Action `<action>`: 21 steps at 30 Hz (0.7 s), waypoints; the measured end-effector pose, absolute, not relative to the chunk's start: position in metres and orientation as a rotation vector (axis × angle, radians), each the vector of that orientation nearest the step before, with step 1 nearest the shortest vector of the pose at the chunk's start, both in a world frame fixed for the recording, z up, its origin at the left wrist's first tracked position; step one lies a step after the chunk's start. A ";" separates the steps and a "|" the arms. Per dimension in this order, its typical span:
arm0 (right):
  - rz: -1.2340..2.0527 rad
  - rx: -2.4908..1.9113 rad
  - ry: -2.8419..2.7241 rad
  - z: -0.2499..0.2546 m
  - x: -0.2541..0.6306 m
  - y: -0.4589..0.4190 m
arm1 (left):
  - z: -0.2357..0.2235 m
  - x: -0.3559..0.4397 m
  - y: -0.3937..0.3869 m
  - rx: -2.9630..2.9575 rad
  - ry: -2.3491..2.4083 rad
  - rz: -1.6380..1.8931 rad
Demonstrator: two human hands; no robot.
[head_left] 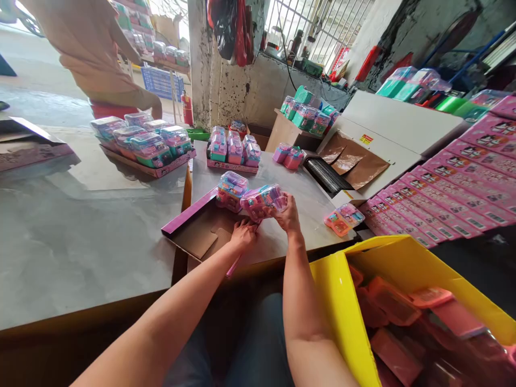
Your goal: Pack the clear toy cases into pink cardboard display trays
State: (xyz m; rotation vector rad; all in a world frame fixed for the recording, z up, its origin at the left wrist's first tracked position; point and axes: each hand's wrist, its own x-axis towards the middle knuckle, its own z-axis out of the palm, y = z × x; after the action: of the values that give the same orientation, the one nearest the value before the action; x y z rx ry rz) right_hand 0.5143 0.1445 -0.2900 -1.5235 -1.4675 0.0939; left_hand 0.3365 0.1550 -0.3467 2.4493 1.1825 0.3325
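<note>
Mid-frame, we seem to be filling the tray (197,231); our right hand (288,215) clasps a case (261,201) (left hand (244,235): grip, we can't tell); next calls for level lowering.

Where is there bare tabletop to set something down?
Widest: the grey tabletop left of the open tray, nearer than the left filled tray. Smaller: between the right hand and the orange case. Crowded: around the held case and left hand.

Bare arms (183,303) reach forward; left hand (244,235) low, back upward; right hand (288,215) slightly higher, curled in grip.
</note>
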 end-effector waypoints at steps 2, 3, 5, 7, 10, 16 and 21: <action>0.028 -1.590 -1.580 -0.275 0.517 0.147 | -0.346 0.337 0.153 2.452 1.193 0.337; 0.002 -1.618 -1.628 -0.268 0.515 0.149 | -0.345 0.337 0.153 2.453 1.196 0.337; -0.072 -1.672 -1.733 -0.256 0.507 0.154 | -0.345 0.337 0.151 2.454 1.209 0.342; -0.160 -1.740 -1.845 -0.244 0.496 0.158 | -0.344 0.337 0.150 2.446 1.243 0.353; -0.274 -1.902 -1.984 -0.228 0.480 0.161 | -0.343 0.337 0.148 2.415 1.291 0.367; -0.490 -2.052 -2.463 -0.211 0.453 0.157 | -0.342 0.336 0.148 2.350 1.277 0.407; -0.657 -2.011 -2.726 -0.210 0.438 0.163 | -0.344 0.327 0.151 2.274 1.235 0.489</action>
State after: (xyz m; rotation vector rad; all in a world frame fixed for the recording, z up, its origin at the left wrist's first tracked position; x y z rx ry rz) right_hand 0.4384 0.1632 -0.2103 -2.0115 -2.7259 -0.6567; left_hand 0.3274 0.1513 -0.3437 2.2741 1.2347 0.4892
